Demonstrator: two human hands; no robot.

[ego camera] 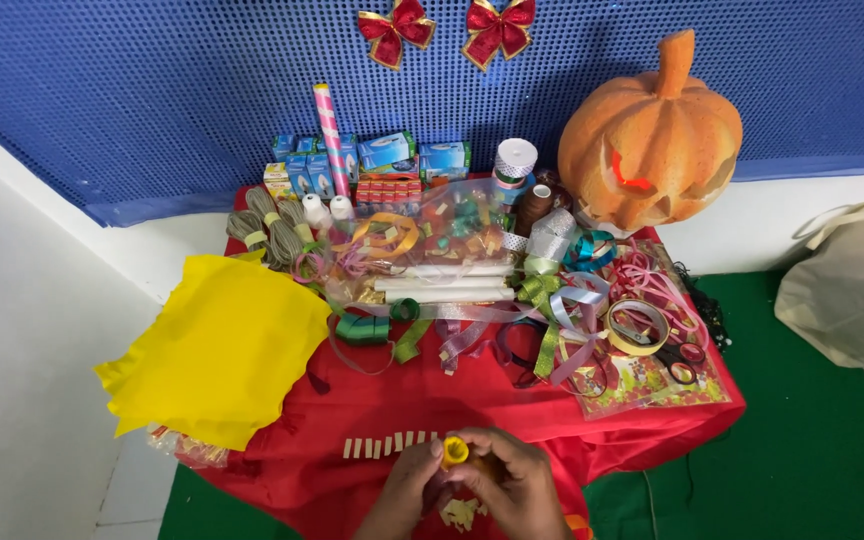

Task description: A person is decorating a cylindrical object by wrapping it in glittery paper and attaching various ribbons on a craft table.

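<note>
Both hands at the near edge of the red-clothed table [512, 400]. My left hand [407, 490] and right hand [517, 485] pinch a small yellow ring-shaped roll of ribbon [455, 451] between the fingertips, both closed on it. A row of short cream strips [387, 445] lies just beside it. Yellow felt sheet [217, 350] further left.

A small yellow ring-shaped roll [455, 451] is held upright at the near edge of the desk [402, 400], its open end turned upward. It is pinched from both sides by fingers [434, 452].
</note>
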